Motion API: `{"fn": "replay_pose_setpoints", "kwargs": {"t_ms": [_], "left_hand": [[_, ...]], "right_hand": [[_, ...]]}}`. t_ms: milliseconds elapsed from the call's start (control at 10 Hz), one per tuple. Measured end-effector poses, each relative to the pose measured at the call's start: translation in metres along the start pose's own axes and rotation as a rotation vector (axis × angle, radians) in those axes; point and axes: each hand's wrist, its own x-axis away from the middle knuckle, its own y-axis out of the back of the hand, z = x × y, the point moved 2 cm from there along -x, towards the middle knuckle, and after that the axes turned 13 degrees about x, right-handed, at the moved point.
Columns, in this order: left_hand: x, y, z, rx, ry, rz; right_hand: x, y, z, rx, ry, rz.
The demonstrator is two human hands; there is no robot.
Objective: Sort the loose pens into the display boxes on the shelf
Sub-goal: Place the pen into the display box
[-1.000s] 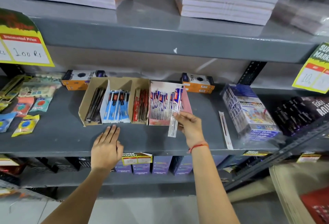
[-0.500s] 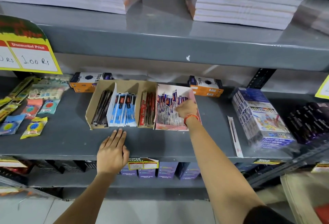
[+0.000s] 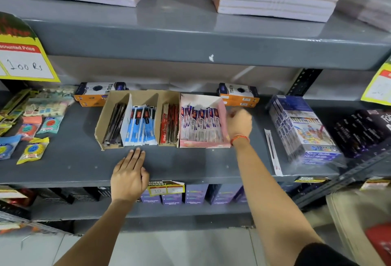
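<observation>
A brown cardboard display box (image 3: 101,126) holds dark pens (image 3: 114,126), blue-packed pens (image 3: 140,128) and red-packed pens (image 3: 169,126) in separate sections. Beside it on the right, a pink display box (image 3: 203,144) is full of purple-and-white packed pens (image 3: 198,127). My right hand (image 3: 239,125) is blurred, just outside the pink box's right wall, fingers loosely curled with nothing visible in them. My left hand (image 3: 129,173) lies flat on the grey shelf (image 3: 190,165), in front of the cardboard box. One loose pen in a white sleeve (image 3: 272,152) lies on the shelf to the right.
A wrapped blue stack of colour-pencil boxes (image 3: 302,128) stands right of the loose pen, dark packs (image 3: 359,132) beyond it. Two orange boxes (image 3: 238,96) (image 3: 95,94) sit behind the display boxes. Sharpener and eraser packets (image 3: 31,149) lie at the left. The upper shelf (image 3: 190,41) overhangs.
My right hand carried a packed pen from the shelf front into the pink box, let it go, and has now moved out past the box's right wall. My left hand stayed flat.
</observation>
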Motion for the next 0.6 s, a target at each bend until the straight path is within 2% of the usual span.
{"fn": "replay_pose_setpoints", "kwargs": {"t_ms": [100,200,300,500,600], "left_hand": [[0.000,-0.001,0.000,-0.002,-0.004,-0.006],[0.001,-0.002,0.000,-0.001,0.009,-0.002],[0.001,-0.003,0.003,-0.004,0.028,0.011],[0.001,-0.001,0.002,-0.008,0.029,0.013],[0.002,-0.001,0.002,-0.006,0.025,0.008]], "right_hand": [[-0.011,0.018,-0.056,0.152,-0.167,-0.061],[-0.004,0.022,-0.102,0.375,-0.346,0.013],[0.008,0.018,-0.120,0.428,-0.373,0.023],[0.020,0.015,-0.106,0.406,-0.266,0.049],[0.014,0.023,-0.109,0.205,-0.324,0.101]]}}
